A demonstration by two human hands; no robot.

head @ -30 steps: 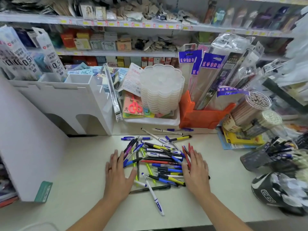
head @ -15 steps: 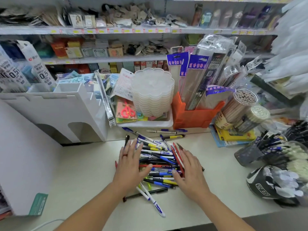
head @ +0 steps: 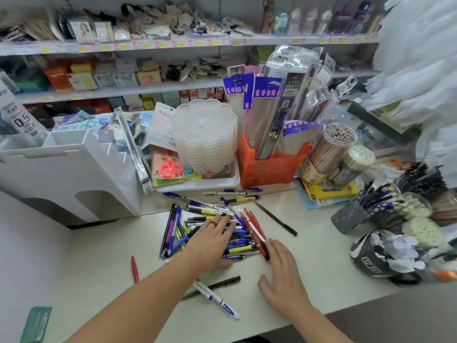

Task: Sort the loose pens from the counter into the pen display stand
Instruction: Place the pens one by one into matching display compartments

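A heap of loose pens point(head: 243, 240) in blue, yellow, red and black lies on the pale counter point(head: 99, 256). My left hand point(head: 212, 240) lies flat on top of the heap, fingers straight. My right hand point(head: 282, 276) rests flat on the counter at the heap's right edge, fingertips against the red pens point(head: 257, 233). Stray pens lie apart: a red pen point(head: 134, 268) to the left, a white-and-blue pen point(head: 217, 299) and a black pen point(head: 215, 285) in front, a black pen point(head: 275, 219) to the right. The white stepped pen display stand point(head: 71, 169) stands at the back left.
Behind the heap stand a white tray point(head: 222, 181) with stacked clear palettes point(head: 205, 137) and an orange bin point(head: 267, 167) of packaged goods. Tubs of pencils point(head: 329, 149) and cups of pens point(head: 366, 206) crowd the right side. A white panel point(head: 22, 243) stands at the left.
My left hand slid right onto the top of the heap. My right hand drew back to the heap's right edge. The pens were pushed closer together, and a red pen now lies alone at the left.
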